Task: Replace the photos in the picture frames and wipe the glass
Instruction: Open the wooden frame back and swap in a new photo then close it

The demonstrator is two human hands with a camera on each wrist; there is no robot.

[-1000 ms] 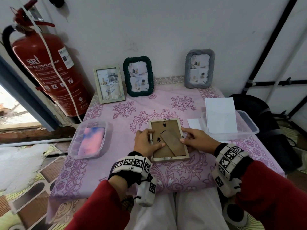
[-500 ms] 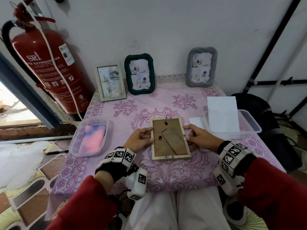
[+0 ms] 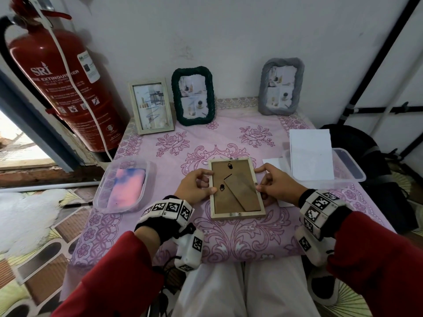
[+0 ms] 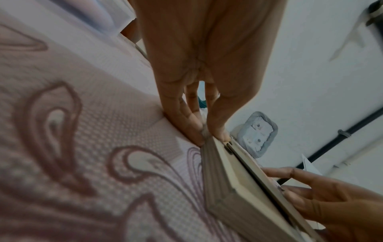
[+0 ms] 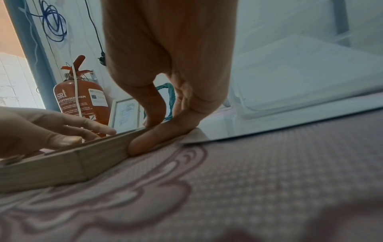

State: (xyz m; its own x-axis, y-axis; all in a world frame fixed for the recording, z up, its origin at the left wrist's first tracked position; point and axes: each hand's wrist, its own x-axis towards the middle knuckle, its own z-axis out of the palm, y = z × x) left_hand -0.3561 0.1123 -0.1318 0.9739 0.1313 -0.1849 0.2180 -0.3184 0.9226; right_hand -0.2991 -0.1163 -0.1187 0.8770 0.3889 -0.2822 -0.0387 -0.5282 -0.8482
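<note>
A pale wooden picture frame lies face down on the pink cloth, its brown backing board and folded stand facing up. My left hand pinches the frame's left edge, thumb on top and fingers below. At the right edge my right hand grips the frame with thumb above and a finger along its side. Three more frames stand against the wall: a pale one, a dark green one and a grey one.
A clear tub holding a pink-blue cloth sits at the left. White sheets lie over a clear tub at the right. A red fire extinguisher stands left of the table. A black bag lies to the right.
My left hand slid off the backing board to the frame's left edge. My right hand kept to the right edge. The view came closer.
</note>
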